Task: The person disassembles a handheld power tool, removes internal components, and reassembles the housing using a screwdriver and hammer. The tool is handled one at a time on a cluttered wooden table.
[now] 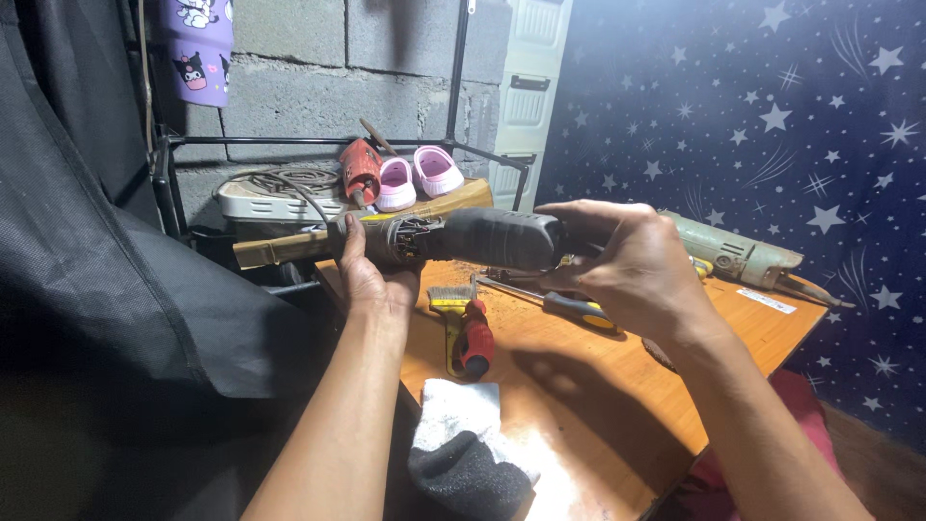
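I hold a black and grey power tool body (482,237) level above an orange wooden table (579,386). My left hand (371,275) cups its open front end from below, where inner metal parts show. My right hand (627,260) wraps over its rear handle. Under the tool lie a wire brush with a red handle (465,328) and a screwdriver with a yellow and black grip (579,311).
A grey and white glove (463,449) lies at the table's near edge. An old angle grinder (738,253) rests at the far right. Behind are a wooden bar (289,246), a white power strip with cable (270,198), pink small shoes (417,176), a red tool (361,169) and a black rack.
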